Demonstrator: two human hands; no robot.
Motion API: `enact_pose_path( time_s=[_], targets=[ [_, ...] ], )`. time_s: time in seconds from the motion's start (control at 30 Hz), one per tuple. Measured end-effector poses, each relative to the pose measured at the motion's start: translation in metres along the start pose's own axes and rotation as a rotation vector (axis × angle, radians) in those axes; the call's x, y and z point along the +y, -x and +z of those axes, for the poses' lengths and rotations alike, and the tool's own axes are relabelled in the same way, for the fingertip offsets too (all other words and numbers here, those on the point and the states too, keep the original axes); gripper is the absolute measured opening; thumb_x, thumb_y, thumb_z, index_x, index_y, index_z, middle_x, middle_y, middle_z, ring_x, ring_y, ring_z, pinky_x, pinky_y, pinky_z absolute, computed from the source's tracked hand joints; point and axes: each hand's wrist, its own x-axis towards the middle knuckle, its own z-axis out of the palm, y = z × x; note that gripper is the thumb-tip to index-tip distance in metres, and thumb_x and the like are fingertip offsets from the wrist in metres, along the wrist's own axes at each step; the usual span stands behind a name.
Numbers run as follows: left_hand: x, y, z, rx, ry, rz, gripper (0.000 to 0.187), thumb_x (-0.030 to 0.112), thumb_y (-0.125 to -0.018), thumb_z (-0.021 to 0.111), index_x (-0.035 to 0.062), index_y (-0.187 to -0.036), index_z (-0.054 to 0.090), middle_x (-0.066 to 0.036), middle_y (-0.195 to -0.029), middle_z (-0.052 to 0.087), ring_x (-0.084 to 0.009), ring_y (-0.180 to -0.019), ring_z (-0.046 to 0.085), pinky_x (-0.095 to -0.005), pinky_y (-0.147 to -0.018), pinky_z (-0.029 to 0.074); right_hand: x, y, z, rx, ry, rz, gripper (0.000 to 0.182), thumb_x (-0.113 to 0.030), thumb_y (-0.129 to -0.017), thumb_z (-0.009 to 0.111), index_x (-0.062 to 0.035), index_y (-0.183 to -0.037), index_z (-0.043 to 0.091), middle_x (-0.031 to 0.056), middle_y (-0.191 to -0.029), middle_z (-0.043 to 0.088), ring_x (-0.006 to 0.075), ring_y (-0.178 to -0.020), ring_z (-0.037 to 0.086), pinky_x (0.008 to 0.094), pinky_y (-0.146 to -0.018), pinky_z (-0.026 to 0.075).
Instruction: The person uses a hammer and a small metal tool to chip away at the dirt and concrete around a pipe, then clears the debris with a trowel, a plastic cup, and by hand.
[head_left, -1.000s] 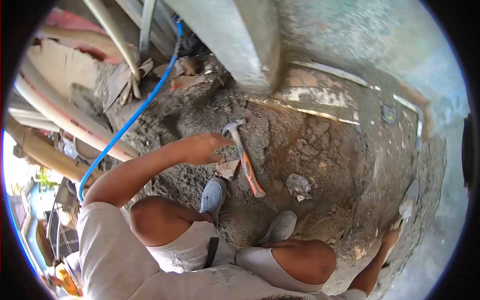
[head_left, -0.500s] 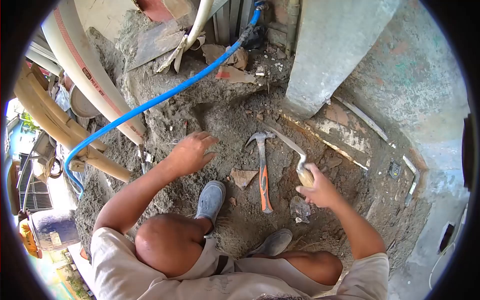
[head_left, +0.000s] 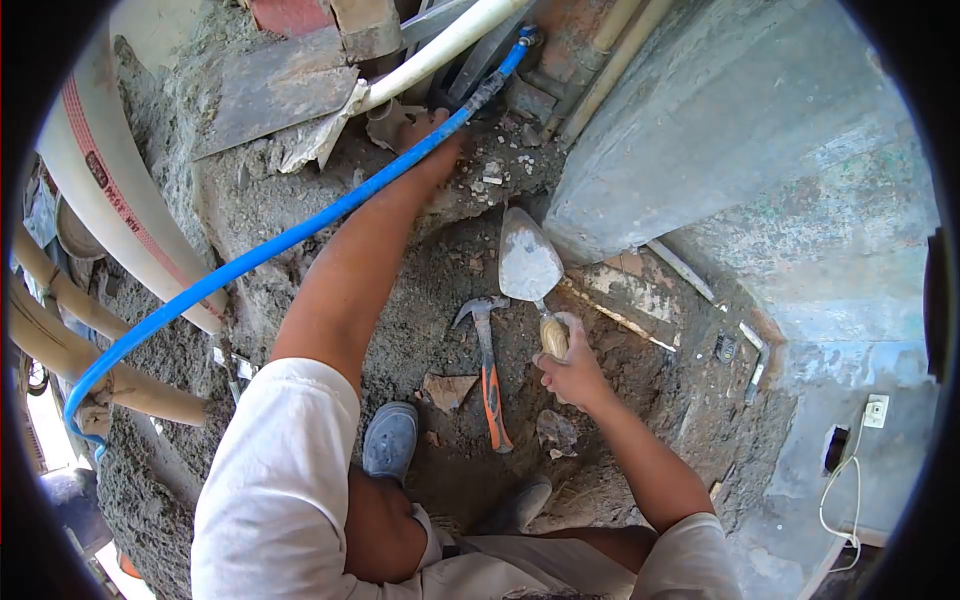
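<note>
My right hand (head_left: pixel 573 368) is closed round the wooden handle of a pointed trowel (head_left: pixel 528 262). The trowel's broad face shows, smeared with grey, and its tip points away from me beside the concrete pillar (head_left: pixel 640 150). My left arm stretches far forward, with my left hand (head_left: pixel 440 155) down among the rubble at the back. A blue hose (head_left: pixel 330 208) crosses in front of that hand and its fingers are partly hidden and blurred. Broken pieces (head_left: pixel 388 126) lie right beside it. A claw hammer (head_left: pixel 490 375) with an orange and grey handle rests on the dirt between my hands and feet.
A broken tile piece (head_left: pixel 449 390) lies left of the hammer, and a crumpled clear plastic piece (head_left: pixel 557 434) to its right. Large white hose (head_left: pixel 130 200) and tan pipes (head_left: pixel 150 390) run along the left. A flat board (head_left: pixel 275 90) lies at the back; a wall socket (head_left: pixel 876 411) is at right.
My left hand has reached forward from above the dirt to the rubble behind the blue hose. My right hand has shifted left, turning the trowel so its face shows. The view has shifted too.
</note>
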Motion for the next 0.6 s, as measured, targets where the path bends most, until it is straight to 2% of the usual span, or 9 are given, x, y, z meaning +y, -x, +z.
enact_pose_path(
  time_s=[0.03,0.07,0.13,0.23,0.27,0.37,0.43,0.53,0.6],
  targets=[
    [-0.004,0.002,0.000,0.001,-0.001,0.004,0.084,0.024,-0.064,0.081,0.0256,-0.138,0.042,-0.012,-0.136,0.039,-0.0390,-0.121,0.039,-0.0494,-0.102,0.037,0.003,-0.004,0.002,0.070,0.071,-0.104,0.067,-0.009,-0.084,0.059,-0.0079,-0.141,0.023,0.0184,-0.099,0.059,0.0175,-0.059,0.062,0.0325,-0.051,0.050],
    [-0.005,0.014,-0.003,0.066,-0.181,0.152,0.067,0.023,-0.068,0.077,0.0206,-0.128,0.048,-0.012,-0.130,0.042,-0.0372,-0.117,0.042,-0.0488,-0.098,0.039,0.012,-0.013,0.004,0.073,0.068,-0.107,0.067,-0.009,-0.084,0.059,-0.0079,-0.141,0.023,0.0184,-0.099,0.059,0.0175,-0.059,0.062,0.0325,-0.051,0.050],
    [-0.004,0.050,-0.010,0.190,-0.548,0.452,0.036,0.022,-0.076,0.067,0.0105,-0.110,0.060,-0.013,-0.118,0.049,-0.0336,-0.110,0.048,-0.0477,-0.091,0.043,0.030,-0.031,0.010,0.247,0.266,-0.309,0.068,-0.013,-0.084,0.058,-0.0069,-0.141,0.021,0.0228,-0.101,0.061,0.0273,-0.069,0.066,0.0392,-0.063,0.052],
    [-0.003,0.138,-0.032,0.085,-0.606,0.697,0.018,0.015,-0.079,0.059,0.0088,-0.095,0.063,-0.011,-0.106,0.049,-0.0274,-0.096,0.053,-0.0422,-0.079,0.045,-0.036,-0.006,0.015,0.088,-0.208,-0.049,0.068,-0.017,-0.084,0.057,-0.0049,-0.141,0.022,0.0279,-0.101,0.061,0.0399,-0.083,0.065,0.0454,-0.077,0.050],
    [0.000,0.181,-0.049,0.098,-0.592,0.799,0.016,0.014,-0.079,0.058,0.0095,-0.093,0.063,-0.011,-0.103,0.049,-0.0261,-0.093,0.053,-0.0403,-0.075,0.044,-0.035,-0.015,0.018,0.077,-0.226,-0.056,0.068,-0.017,-0.084,0.057,-0.0049,-0.141,0.022,0.0279,-0.101,0.061,0.0399,-0.083,0.065,0.0454,-0.077,0.050],
    [-0.004,0.270,-0.112,-0.043,-0.468,0.755,0.014,0.017,-0.074,0.059,0.0095,-0.086,0.059,-0.009,-0.109,0.050,-0.0259,-0.093,0.052,-0.0379,-0.076,0.042,-0.037,-0.029,0.032,0.163,0.190,-0.420,0.063,-0.017,-0.087,0.053,-0.0019,-0.140,0.024,0.0334,-0.102,0.060,0.0479,-0.091,0.060,0.0500,-0.080,0.047],
    [-0.018,0.303,-0.162,-0.156,-0.299,0.513,0.014,0.012,-0.072,0.060,0.0072,-0.085,0.058,-0.010,-0.109,0.053,-0.0312,-0.097,0.052,-0.0443,-0.083,0.044,-0.034,-0.043,0.055,0.147,0.202,-0.393,0.062,-0.018,-0.088,0.054,-0.0003,-0.140,0.025,0.0329,-0.101,0.060,0.0477,-0.091,0.060,0.0503,-0.080,0.047],
    [-0.067,0.343,-0.204,0.012,-0.417,0.271,0.011,0.002,-0.070,0.064,-0.0006,-0.075,0.055,-0.014,-0.103,0.052,-0.0342,-0.094,0.054,-0.0447,-0.079,0.046,-0.020,-0.083,0.081,0.039,0.289,-0.246,0.063,-0.021,-0.088,0.057,0.0045,-0.138,0.027,0.0317,-0.098,0.062,0.0464,-0.090,0.061,0.0502,-0.081,0.048],
    [-0.109,0.359,-0.211,0.152,-0.508,0.075,0.012,0.002,-0.075,0.064,0.0006,-0.085,0.057,-0.014,-0.104,0.052,-0.0345,-0.093,0.052,-0.0489,-0.080,0.044,-0.014,-0.089,0.098,0.073,0.388,-0.196,0.064,-0.021,-0.088,0.057,0.0056,-0.138,0.027,0.0304,-0.098,0.062,0.0450,-0.091,0.062,0.0491,-0.082,0.049]
  ],
)
